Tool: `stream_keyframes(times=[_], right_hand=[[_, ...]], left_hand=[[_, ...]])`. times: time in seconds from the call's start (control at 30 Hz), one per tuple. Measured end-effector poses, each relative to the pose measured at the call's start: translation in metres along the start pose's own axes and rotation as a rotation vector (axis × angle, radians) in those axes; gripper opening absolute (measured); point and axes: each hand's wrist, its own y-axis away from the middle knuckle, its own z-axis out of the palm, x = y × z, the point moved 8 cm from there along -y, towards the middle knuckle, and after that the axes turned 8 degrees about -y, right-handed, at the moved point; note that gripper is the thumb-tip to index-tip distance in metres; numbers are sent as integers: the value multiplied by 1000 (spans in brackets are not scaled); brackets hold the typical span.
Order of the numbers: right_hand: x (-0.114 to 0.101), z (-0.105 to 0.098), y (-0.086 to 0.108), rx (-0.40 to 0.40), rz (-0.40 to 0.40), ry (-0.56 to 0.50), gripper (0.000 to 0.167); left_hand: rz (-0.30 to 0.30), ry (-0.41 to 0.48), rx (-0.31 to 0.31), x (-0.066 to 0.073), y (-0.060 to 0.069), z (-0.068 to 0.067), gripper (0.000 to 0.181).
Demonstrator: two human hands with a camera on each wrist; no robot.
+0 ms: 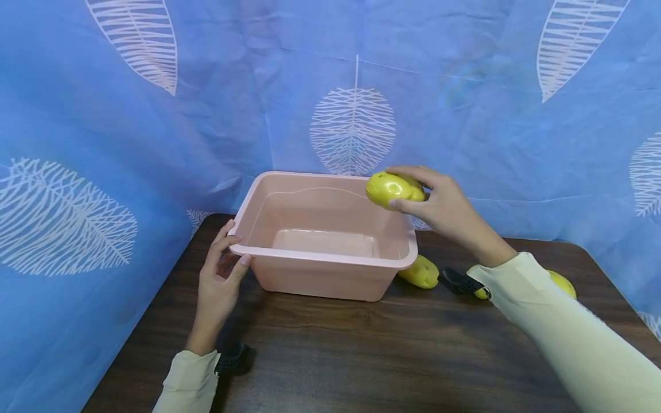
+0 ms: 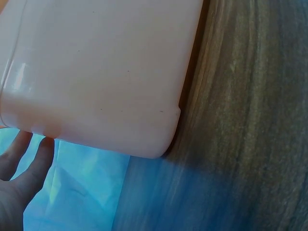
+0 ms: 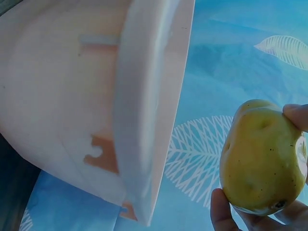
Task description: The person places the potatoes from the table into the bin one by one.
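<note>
A pink plastic basin (image 1: 315, 278) stands on the table, also filling much of the left wrist view. My left hand (image 1: 219, 287) grips its front left corner, fingers on the left rim and thumb at the front. In the left wrist view two fingers (image 2: 37, 163) touch the basin's side. My right hand (image 1: 439, 201) holds a yellow potato (image 1: 388, 189) up at the basin's back right rim. Fingertips and thumb pinch this potato (image 3: 262, 159) in the right wrist view. Another potato (image 1: 420, 273) lies against the basin's right side.
Further right, partly behind the right sleeve, a yellow thing (image 1: 563, 284) and a small yellow piece (image 1: 482, 293) show on the dark wooden table (image 1: 330, 355). A blue cloth with white leaf prints (image 1: 444, 115) hangs behind and at the sides.
</note>
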Motion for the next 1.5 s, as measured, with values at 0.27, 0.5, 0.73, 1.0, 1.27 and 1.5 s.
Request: stream_keyframes(times=[0.27,0.5,0.73,1.0,1.27,1.5], right_hand=[[-1,6,-15,-30,31,8,55],[-4,13,-30,-56,14,11,54],[-9,22,-43,-75,-2,11,58],[-12,30,-55,-83,-13,-13,55],[-10,42,-69,-80,-11,-28,55],[-11,48,-78,-82,-18,-63,55]], left_hand=[[-9,-3,-6,0,-2,0,45],[-11,18,-6,-1,-1,2,45],[11,15,4,-1,-2,2,45],[23,38,0,-1,-1,3,44],[11,44,-9,-4,0,3,44],[19,13,-5,-4,-2,1,45]])
